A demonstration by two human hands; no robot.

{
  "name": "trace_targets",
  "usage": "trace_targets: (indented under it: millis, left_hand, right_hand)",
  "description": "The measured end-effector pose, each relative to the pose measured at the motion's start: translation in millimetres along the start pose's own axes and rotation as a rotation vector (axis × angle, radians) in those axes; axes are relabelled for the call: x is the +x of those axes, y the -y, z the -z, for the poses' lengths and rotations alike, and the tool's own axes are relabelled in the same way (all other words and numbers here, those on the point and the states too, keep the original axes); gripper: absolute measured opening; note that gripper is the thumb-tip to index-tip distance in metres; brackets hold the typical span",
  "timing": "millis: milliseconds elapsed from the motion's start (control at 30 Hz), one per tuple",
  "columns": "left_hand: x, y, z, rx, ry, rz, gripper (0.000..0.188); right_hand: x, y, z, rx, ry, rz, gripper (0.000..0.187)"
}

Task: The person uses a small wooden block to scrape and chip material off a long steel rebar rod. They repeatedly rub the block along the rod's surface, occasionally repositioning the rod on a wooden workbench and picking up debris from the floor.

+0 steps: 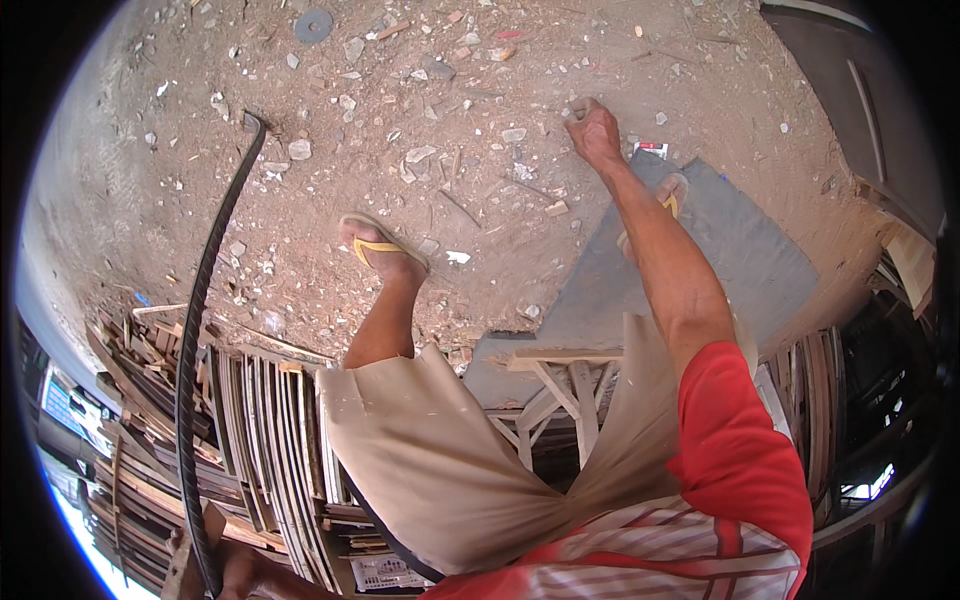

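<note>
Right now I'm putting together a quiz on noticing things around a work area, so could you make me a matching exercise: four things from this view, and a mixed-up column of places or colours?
Column one:
1. Rod
2. Disc
3. Sheet
4. Shorts

Column two:
A. Beige
B. Grey, under the right foot
C. Black, reaching down to the left hand
D. On the ground, at the view's top left edge

Right pairs: 1-C, 2-D, 3-B, 4-A.
</note>
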State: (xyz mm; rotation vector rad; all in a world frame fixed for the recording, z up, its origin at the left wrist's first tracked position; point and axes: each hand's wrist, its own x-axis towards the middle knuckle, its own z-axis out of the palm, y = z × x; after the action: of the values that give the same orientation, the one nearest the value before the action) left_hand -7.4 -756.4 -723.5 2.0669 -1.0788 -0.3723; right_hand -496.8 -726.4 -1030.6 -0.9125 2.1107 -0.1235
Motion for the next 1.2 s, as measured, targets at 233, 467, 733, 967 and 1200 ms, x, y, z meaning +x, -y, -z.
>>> trace_targets:
  millis: [233,467,733,967,1200]
  left_hand:
    - [-149.4,144.3,-213.0,-0.400,0.198,1.030,0.076]
    - [-167.5,158.2,-233.1,-0.417,0.219,1.088,0.093]
    - [-182.9,156.9,-228.9,-0.495,0.423,1.184,0.099]
    - [-194.8,164.7,-234.5,-0.434,0.358,1.163,0.094]
    - [-207.5,157.9,-247.2,-0.418,0.337,1.134,0.092]
  right_hand:
    - [102.0,-38.1,86.9,-0.025,-0.487,-0.091,0.040]
    - [137.4,-19.4,62.9,0.089,-0.376,-0.297,0.036]
    - [122.7,-56.0,58.9,0.236,-0.422,-0.260,0.042]
    - [103.2,-172.0,135.2,0.129,-0.532,-0.181,0.037]
    - [117.0,-302.8,216.4,-0.097,-0.695,-0.166,0.042]
